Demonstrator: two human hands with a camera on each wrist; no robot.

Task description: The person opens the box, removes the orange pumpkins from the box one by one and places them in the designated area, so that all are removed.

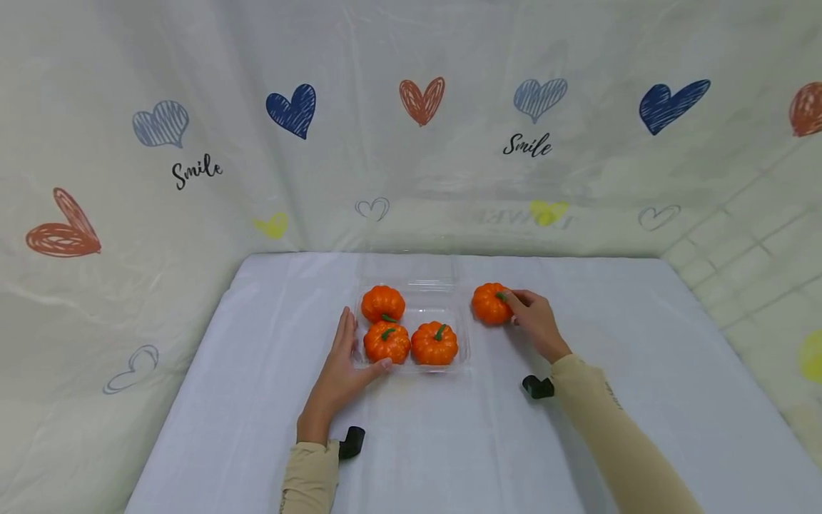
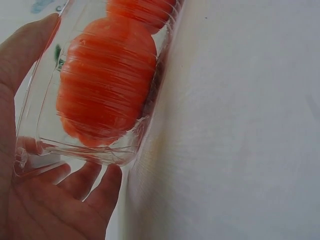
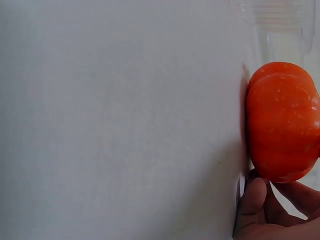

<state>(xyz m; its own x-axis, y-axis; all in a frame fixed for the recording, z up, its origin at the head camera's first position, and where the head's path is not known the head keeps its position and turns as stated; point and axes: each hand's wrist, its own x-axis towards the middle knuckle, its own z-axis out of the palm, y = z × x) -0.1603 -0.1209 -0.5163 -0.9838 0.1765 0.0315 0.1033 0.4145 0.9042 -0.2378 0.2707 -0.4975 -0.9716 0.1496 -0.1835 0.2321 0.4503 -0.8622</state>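
Beige sleeves (image 1: pixel 311 475) nearest us, we saw the left hand (image 1: pixel 343 373) spread against a clear container (image 1: pixel 432 314) of three pumpkins (image 1: pixel 387 344) and the right hand (image 1: pixel 539 325) gripping a fourth pumpkin (image 1: pixel 489 305) just beside it.

From high up, the head camera looks forward and down, a wide sweep over white tablecloth (image 1: pixel 443 442) and heart-printed curtain (image 1: pixel 359 164); in close, the left wrist camera peers past the left hand (image 1: pixel 342 371) at the clear plastic container (image 1: pixel 432 314), tablecloth tipped up on its right; low and near, the right wrist camera has tablecloth filling its left; and it shares the right-hand pumpkin (image 1: pixel 491 305) with the head view!
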